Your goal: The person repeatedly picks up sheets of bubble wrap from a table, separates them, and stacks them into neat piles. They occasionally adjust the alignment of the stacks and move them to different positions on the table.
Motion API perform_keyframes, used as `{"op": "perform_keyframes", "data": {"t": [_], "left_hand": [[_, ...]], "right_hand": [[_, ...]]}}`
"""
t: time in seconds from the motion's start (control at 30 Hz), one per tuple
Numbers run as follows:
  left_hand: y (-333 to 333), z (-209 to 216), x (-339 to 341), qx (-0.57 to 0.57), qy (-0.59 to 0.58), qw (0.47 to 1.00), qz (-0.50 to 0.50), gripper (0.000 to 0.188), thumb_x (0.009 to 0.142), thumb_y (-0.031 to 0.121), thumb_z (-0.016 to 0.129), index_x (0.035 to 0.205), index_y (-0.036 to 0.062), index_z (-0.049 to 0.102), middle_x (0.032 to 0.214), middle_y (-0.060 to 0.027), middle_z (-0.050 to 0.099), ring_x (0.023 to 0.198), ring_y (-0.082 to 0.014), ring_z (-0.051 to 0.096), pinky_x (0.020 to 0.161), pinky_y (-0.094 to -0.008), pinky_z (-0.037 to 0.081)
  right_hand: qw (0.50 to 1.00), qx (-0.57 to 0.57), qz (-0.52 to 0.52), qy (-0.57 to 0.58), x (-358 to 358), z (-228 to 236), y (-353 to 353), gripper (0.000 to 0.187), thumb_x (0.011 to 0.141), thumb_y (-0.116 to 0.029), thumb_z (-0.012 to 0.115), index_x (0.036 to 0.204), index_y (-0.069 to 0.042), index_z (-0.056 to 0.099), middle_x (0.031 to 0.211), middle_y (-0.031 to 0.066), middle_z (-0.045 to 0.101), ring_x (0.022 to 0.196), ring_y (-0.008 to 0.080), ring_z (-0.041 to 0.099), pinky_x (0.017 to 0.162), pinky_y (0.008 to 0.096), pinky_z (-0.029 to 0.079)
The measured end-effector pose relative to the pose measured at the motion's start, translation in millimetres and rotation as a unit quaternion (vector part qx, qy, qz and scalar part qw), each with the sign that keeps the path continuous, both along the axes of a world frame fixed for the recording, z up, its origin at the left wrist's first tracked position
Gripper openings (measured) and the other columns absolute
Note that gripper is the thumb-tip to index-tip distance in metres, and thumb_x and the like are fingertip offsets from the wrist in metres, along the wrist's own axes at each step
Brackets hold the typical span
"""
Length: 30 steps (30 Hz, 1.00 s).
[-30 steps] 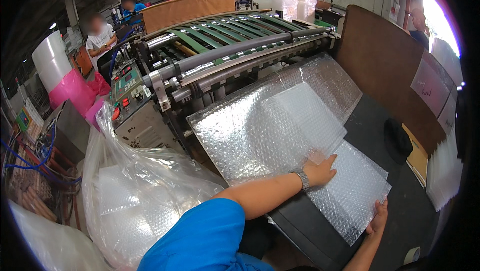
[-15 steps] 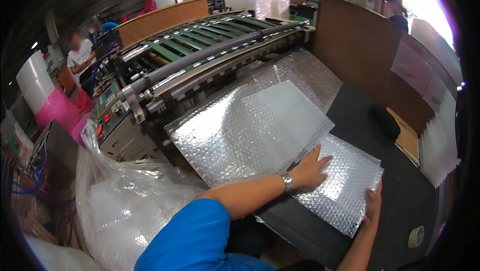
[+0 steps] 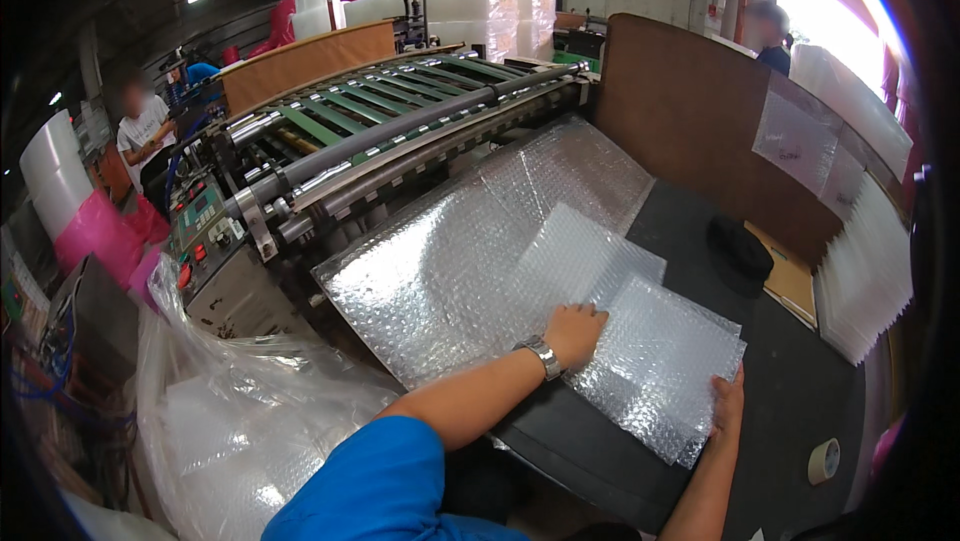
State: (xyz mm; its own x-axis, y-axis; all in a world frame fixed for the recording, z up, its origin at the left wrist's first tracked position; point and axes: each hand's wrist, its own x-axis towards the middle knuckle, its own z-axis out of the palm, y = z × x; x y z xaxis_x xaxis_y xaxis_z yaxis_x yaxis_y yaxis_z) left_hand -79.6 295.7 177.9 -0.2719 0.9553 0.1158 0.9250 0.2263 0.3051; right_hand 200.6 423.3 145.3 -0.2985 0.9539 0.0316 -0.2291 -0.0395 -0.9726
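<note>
My right hand (image 3: 728,403) grips the right edge of a small stack of clear bubble-wrap sheets (image 3: 668,361), thumb on top and fingers mostly hidden by the sheets. My left hand (image 3: 576,335), with a metal watch (image 3: 541,356) at the wrist, is closed at the stack's left edge. Its bent fingers seem to pinch a bubble-wrap sheet, though the fingertips are partly hidden. Another pale bubble-wrap sheet (image 3: 570,249) lies just beyond, partly under the stack. Beneath it spreads a large shiny bubble-wrap layer (image 3: 420,271) that slopes up to the machine's rollers.
A roller machine (image 3: 400,106) with a control panel (image 3: 200,211) stands ahead. On the black table (image 3: 790,391) are a tape roll (image 3: 824,461), a dark cloth-like item (image 3: 740,246) and upright bubble-wrap sheets (image 3: 868,281). Clear plastic (image 3: 250,421) bulges at left. People stand far off.
My left hand has drawn back to the left edge of the stack, its spread fingers now bent. The pale sheet beyond has slid nearer and slightly right. My right hand keeps its grip.
</note>
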Motion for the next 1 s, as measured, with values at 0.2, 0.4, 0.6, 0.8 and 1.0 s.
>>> {"op": "perform_keyframes", "data": {"t": [0.2, 0.4, 0.6, 0.8, 1.0], "left_hand": [[-3.9, 23.2, -11.4, 0.153, -0.115, 0.98, 0.061, 0.041, 0.08, 0.024, 0.045, 0.118, 0.0071, 0.045, 0.102, -0.0183, 0.055, 0.097, -0.0319, 0.051, 0.088, -0.0492, 0.029], [5.5, -1.0, -9.5, 0.034, -0.039, 0.997, 0.057, 0.056, 0.081, 0.041, 0.045, 0.125, 0.0066, 0.036, 0.124, -0.0245, 0.034, 0.112, -0.0348, 0.039, 0.096, -0.0475, 0.023], [12.9, -11.6, -9.0, 0.157, -0.363, 0.917, -0.058, 0.069, 0.078, 0.043, 0.052, 0.128, 0.0023, 0.028, 0.13, -0.0242, 0.027, 0.115, -0.0352, 0.035, 0.098, -0.0404, 0.024], [6.7, -0.4, -1.1, 0.181, -0.434, 0.881, -0.055, 0.089, 0.076, 0.046, 0.055, 0.131, -0.0049, 0.007, 0.135, -0.0253, 0.014, 0.126, -0.0316, 0.017, 0.102, -0.0371, 0.015], [5.2, 9.4, -10.3, 0.304, -0.473, 0.811, -0.164, 0.085, 0.075, 0.035, 0.059, 0.132, -0.0033, 0.008, 0.134, -0.0212, 0.019, 0.126, -0.0273, 0.018, 0.102, -0.0353, 0.016]], "right_hand": [[0.998, -0.046, 0.022, 0.04, -3.4, 9.7, -14.1, 0.063, 0.071, 0.001, 0.044, 0.13, -0.007, 0.023, 0.112, 0.014, 0.045, 0.094, 0.0234, 0.05, 0.079, 0.0347, 0.043], [0.997, -0.041, 0.046, 0.043, -13.0, 22.1, -25.6, 0.066, 0.069, 0.001, 0.043, 0.131, -0.007, 0.021, 0.115, 0.0142, 0.043, 0.098, 0.0249, 0.047, 0.084, 0.0353, 0.04], [0.999, 0.0, 0.042, 0.019, -5.9, 13.5, -12.0, 0.071, 0.067, 0.0, 0.044, 0.133, -0.007, 0.018, 0.122, 0.0148, 0.038, 0.103, 0.0258, 0.044, 0.087, 0.0351, 0.036], [0.974, 0.154, 0.051, 0.16, -17.3, 49.6, -45.0, 0.073, 0.067, -0.002, 0.053, 0.132, -0.005, 0.02, 0.125, 0.0124, 0.035, 0.111, 0.0244, 0.038, 0.093, 0.0341, 0.029], [0.988, 0.14, 0.059, -0.04, 0.4, 36.5, -31.6, 0.077, 0.065, -0.013, 0.065, 0.129, -0.002, 0.024, 0.124, 0.0117, 0.036, 0.115, 0.0247, 0.034, 0.098, 0.0349, 0.023]]}}
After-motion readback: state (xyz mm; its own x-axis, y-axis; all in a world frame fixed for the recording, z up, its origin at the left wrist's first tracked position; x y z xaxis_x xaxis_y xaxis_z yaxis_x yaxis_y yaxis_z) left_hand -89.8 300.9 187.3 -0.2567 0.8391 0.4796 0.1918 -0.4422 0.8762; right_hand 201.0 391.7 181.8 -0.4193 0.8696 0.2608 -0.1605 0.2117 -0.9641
